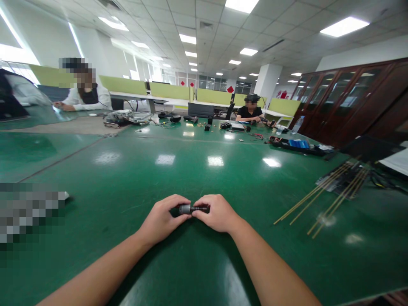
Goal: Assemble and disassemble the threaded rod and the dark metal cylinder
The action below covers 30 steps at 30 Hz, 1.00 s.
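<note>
Low over the green table, my left hand (161, 219) pinches a small grey metal cylinder (184, 209) between thumb and fingers. From its right end runs a thin dark ridged shaft (200, 208), lying roughly level. Thumb and fingertips of my right hand (219, 213) are closed on that shaft, and its far end is partly covered by the hand. Both hands are close together, fingertips nearly meeting where cylinder and shaft join. The exact kind of this part is too small to make out.
Several thin yellowish rods (321, 193) lie on the table (204, 178) at right, partly over dark gear. A black tray (296, 145) holds blue items near a plastic bottle (298, 125). Electronics and cables line the far edge. Two people sit across; a blurred-out object (28, 212) lies left.
</note>
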Available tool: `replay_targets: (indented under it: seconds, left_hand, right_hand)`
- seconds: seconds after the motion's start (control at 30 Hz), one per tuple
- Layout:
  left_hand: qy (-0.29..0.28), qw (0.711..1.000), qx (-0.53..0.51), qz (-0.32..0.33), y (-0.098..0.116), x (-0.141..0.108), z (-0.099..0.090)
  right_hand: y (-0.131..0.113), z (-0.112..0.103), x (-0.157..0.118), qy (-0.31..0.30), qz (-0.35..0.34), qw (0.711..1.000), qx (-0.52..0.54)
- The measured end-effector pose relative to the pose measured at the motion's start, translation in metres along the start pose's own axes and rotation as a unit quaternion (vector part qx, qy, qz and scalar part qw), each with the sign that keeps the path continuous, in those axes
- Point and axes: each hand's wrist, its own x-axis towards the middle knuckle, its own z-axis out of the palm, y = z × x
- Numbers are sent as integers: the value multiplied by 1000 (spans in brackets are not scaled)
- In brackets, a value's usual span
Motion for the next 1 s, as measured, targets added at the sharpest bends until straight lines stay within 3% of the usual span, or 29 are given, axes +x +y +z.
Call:
replay_targets:
  seconds: [1.0]
  left_hand:
    - [4,1000,5,-1,-3,-1,-3]
  right_hand:
    - [-5,-7,-2,20,4,1000,-12]
